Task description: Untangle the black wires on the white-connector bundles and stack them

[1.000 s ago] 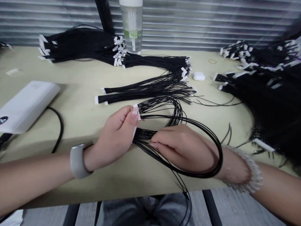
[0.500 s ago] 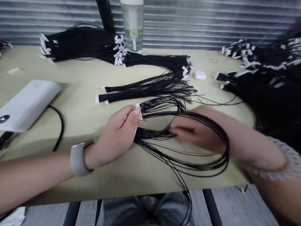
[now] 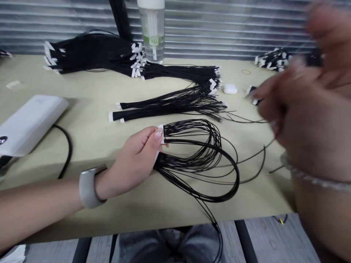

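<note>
My left hand [image 3: 138, 159] is closed on a looped black wire harness [image 3: 192, 160] over the near part of the table. One white connector [image 3: 161, 134] shows under the thumb, and the edge of another is below it. The wires curve right and back in a loop, and a few strands hang past the table's front edge. Up at the right, close to the camera, is my right hand [image 3: 309, 98], smeared by motion. A loose black wire passes near its underside; whether its fingers hold anything is unclear.
Bundled black wires [image 3: 90, 53] with white connectors lie at the back. Further wires [image 3: 164, 109] lie mid-table. A clear bottle [image 3: 153, 40] stands by the blinds. At left rests a white power bank [image 3: 38, 122] with a cable; a small white case [image 3: 229, 88] sits right of centre.
My right hand has left the wires beside my left hand, moving up and right towards the camera. The wire loop has drawn in to the left. My left hand keeps its hold.
</note>
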### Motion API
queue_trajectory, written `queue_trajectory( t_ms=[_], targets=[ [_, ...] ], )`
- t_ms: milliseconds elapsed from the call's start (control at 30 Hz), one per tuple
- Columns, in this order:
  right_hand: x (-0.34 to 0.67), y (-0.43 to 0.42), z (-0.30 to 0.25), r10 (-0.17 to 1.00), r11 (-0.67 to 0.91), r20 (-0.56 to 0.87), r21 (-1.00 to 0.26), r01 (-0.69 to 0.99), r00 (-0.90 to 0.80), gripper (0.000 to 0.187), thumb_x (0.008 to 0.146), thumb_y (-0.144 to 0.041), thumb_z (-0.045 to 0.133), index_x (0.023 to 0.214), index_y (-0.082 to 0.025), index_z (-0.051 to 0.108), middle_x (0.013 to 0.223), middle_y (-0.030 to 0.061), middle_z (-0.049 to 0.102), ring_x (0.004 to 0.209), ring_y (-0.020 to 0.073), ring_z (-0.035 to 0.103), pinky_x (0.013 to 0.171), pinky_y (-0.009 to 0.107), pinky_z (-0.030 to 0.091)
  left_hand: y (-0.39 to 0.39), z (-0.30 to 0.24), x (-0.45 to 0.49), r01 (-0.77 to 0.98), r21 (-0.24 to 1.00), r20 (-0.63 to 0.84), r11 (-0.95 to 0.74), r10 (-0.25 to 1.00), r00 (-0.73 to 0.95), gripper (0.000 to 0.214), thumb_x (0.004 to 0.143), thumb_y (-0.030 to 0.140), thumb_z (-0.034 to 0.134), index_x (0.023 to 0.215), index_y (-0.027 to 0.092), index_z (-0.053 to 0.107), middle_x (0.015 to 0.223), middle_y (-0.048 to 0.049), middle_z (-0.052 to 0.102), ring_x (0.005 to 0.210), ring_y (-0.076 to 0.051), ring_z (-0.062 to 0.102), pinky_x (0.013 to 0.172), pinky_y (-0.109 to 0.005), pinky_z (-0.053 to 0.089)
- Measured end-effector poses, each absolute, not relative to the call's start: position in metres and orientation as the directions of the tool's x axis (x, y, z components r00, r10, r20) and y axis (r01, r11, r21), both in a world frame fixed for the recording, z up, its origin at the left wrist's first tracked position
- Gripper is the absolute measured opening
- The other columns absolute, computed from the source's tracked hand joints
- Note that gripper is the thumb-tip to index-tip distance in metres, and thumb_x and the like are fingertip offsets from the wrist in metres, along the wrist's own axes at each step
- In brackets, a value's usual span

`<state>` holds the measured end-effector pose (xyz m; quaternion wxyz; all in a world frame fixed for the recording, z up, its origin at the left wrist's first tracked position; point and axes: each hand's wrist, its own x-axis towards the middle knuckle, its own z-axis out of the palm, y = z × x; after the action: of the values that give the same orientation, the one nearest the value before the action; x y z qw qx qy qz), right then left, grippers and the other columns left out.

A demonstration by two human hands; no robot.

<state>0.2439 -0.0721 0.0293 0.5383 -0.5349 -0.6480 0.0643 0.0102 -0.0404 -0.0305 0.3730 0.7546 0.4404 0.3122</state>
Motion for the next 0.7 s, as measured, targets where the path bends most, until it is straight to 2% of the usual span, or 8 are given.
queue_trajectory(
  t_ms=[33,67,100,167,233,333,533,700],
  targets=[
    [0.234,-0.076,0.026,0.772,0.429,0.625,-0.649,0.628,0.118,0.031,0.084,-0.028,0.051,0.113,-0.017,0.049,0.087,0.0051,0.06,0.061,0.0078,0.055,0.041,0.021,0.035,-0.041,-0.031,0.01,0.43,0.844,0.132,-0.321,0.901,0.414,0.033,0.09,0.037,0.032,0.064,0.018,0.042,0.06,0.0019,0.045,0.056,-0.01,0.042,0.051,-0.021,0.037],
    [0.225,-0.079,0.024,0.81,0.419,0.586,-0.605,0.677,0.024,0.017,0.082,-0.026,0.053,0.097,-0.016,0.056,0.076,0.0023,0.06,0.058,0.0072,0.054,0.044,0.021,0.038,-0.041,-0.031,0.01,0.428,0.848,0.123,-0.311,0.903,0.412,0.033,0.09,0.038,0.032,0.065,0.018,0.043,0.061,0.0016,0.047,0.057,-0.01,0.044,0.052,-0.021,0.038],
    [0.217,-0.082,0.021,0.823,0.438,0.562,-0.534,0.723,-0.083,0.009,0.081,-0.024,0.056,0.085,-0.016,0.058,0.07,0.0002,0.059,0.057,0.0064,0.053,0.048,0.021,0.04,-0.042,-0.031,0.01,0.428,0.852,0.116,-0.303,0.905,0.41,0.033,0.09,0.038,0.032,0.066,0.018,0.043,0.063,0.0013,0.049,0.058,-0.01,0.046,0.052,-0.021,0.038],
    [0.206,-0.085,0.016,0.837,0.476,0.479,-0.396,0.785,-0.266,0.008,0.08,-0.021,0.055,0.074,-0.017,0.058,0.068,-0.0019,0.059,0.061,0.0054,0.053,0.055,0.02,0.041,-0.042,-0.03,0.01,0.43,0.851,0.109,-0.301,0.903,0.416,0.034,0.09,0.039,0.031,0.066,0.018,0.044,0.064,0.0009,0.05,0.058,-0.011,0.046,0.052,-0.021,0.038],
    [0.2,-0.085,0.012,0.83,0.504,0.434,-0.314,0.804,-0.351,0.008,0.081,-0.019,0.054,0.076,-0.018,0.059,0.071,-0.0027,0.06,0.064,0.0052,0.053,0.058,0.019,0.04,-0.042,-0.028,0.01,0.438,0.84,0.112,-0.321,0.892,0.439,0.034,0.09,0.038,0.031,0.065,0.018,0.042,0.062,0.0012,0.048,0.056,-0.011,0.044,0.05,-0.022,0.037],
    [0.196,-0.084,0.005,0.839,0.492,0.4,-0.268,0.828,-0.369,0.01,0.082,-0.02,0.051,0.078,-0.018,0.059,0.071,-0.003,0.06,0.065,0.0054,0.052,0.057,0.02,0.038,-0.043,-0.027,0.01,0.43,0.825,0.129,-0.367,0.863,0.489,0.034,0.091,0.036,0.03,0.063,0.018,0.04,0.059,0.0019,0.043,0.054,-0.01,0.039,0.049,-0.022,0.034],
    [0.189,-0.087,-0.002,0.804,0.506,0.451,-0.177,0.844,-0.387,0.015,0.085,-0.023,0.047,0.079,-0.02,0.06,0.07,-0.0044,0.059,0.063,0.0054,0.051,0.055,0.021,0.036,-0.044,-0.029,0.01,0.357,0.83,0.174,-0.428,0.808,0.563,0.034,0.091,0.035,0.03,0.063,0.018,0.038,0.059,0.0028,0.037,0.054,-0.01,0.033,0.049,-0.023,0.032],
    [0.189,-0.088,-0.003,0.795,0.498,0.453,-0.11,0.86,-0.402,0.02,0.086,-0.025,0.044,0.077,-0.02,0.061,0.068,-0.0032,0.059,0.062,0.0066,0.051,0.054,0.023,0.034,-0.045,-0.028,0.01,0.371,0.829,0.158,-0.42,0.811,0.564,0.034,0.091,0.035,0.03,0.063,0.018,0.038,0.058,0.0031,0.036,0.053,-0.01,0.033,0.049,-0.023,0.03]
  ],
)
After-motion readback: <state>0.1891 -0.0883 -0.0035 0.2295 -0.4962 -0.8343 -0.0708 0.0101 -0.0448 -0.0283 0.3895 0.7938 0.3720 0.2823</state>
